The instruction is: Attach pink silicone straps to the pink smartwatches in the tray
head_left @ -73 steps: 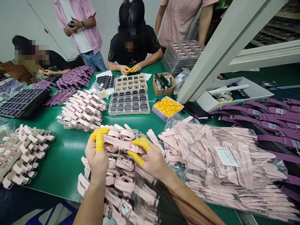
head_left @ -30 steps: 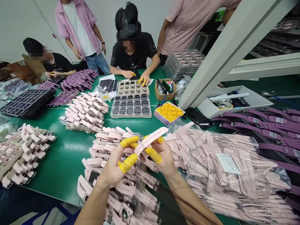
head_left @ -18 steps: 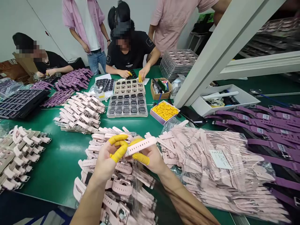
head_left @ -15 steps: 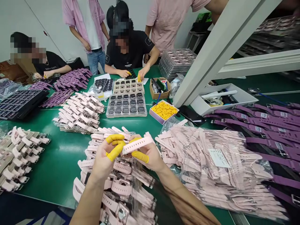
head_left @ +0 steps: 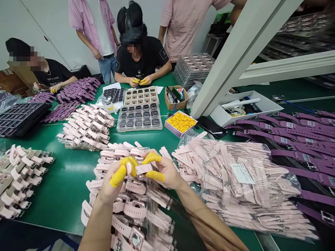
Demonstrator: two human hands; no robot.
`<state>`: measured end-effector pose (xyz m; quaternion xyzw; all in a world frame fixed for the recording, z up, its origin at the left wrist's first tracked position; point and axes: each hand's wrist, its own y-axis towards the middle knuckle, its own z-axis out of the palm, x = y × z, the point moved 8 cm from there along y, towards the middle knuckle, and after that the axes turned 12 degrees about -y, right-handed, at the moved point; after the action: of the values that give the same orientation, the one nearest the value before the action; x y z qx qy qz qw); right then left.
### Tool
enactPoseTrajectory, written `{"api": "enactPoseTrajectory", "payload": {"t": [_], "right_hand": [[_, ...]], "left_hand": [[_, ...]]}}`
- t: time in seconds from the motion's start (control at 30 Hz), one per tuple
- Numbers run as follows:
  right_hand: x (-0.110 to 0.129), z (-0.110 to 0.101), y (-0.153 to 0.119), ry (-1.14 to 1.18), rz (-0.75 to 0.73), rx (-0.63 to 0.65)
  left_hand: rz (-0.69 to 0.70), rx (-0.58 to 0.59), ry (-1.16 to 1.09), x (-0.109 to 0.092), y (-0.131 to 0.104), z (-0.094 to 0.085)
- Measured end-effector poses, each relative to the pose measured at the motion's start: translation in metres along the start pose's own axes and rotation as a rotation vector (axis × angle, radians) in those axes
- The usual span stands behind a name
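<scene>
Pink strap (head_left: 142, 169), smooth and narrow, sits pinched in the grip of left hand (head_left: 114, 176) and right hand (head_left: 168, 170), both angled inward.

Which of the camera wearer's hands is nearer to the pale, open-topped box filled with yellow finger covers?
Right. The right hand is on the near side of the box, slightly to its left, not touching; the left hand is farther off to the left.

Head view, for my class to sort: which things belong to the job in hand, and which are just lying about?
Likely in the job:
Curved pale pink strap, in left hand and right hand
Pink-strapped watches in clear plastic trays
Pale pink straps in clear bags

Apparently lying about:
Long purple buckled straps
Flat black object
Shallow white box
</scene>
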<state>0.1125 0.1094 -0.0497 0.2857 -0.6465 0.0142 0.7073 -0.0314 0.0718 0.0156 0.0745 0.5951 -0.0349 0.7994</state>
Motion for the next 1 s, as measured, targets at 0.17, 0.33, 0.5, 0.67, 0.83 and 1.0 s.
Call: {"api": "enactPoseTrajectory", "payload": {"t": [0.17, 0.33, 0.5, 0.67, 0.83, 1.0], "right_hand": [[0.011, -0.010, 0.001, -0.046, -0.041, -0.025], [0.029, -0.013, 0.000, -0.127, -0.134, -0.027], [0.046, -0.012, 0.001, -0.241, -0.235, -0.050], [0.060, -0.009, -0.003, -0.388, -0.355, -0.021], [0.040, -0.008, -0.004, -0.242, -0.209, -0.061], [0.024, -0.008, -0.002, -0.083, -0.090, -0.095]], "left_hand": [[-0.101, 0.028, 0.170, 0.009, 0.003, 0.005], [-0.109, 0.010, 0.272, 0.011, 0.002, 0.008], [-0.142, 0.052, 0.365, 0.017, -0.002, 0.013], [-0.122, 0.066, 0.482, 0.014, -0.002, 0.014], [-0.097, 0.072, 0.301, 0.009, 0.001, 0.013], [-0.092, 0.055, 0.335, 0.009, 0.003, 0.009]]}}
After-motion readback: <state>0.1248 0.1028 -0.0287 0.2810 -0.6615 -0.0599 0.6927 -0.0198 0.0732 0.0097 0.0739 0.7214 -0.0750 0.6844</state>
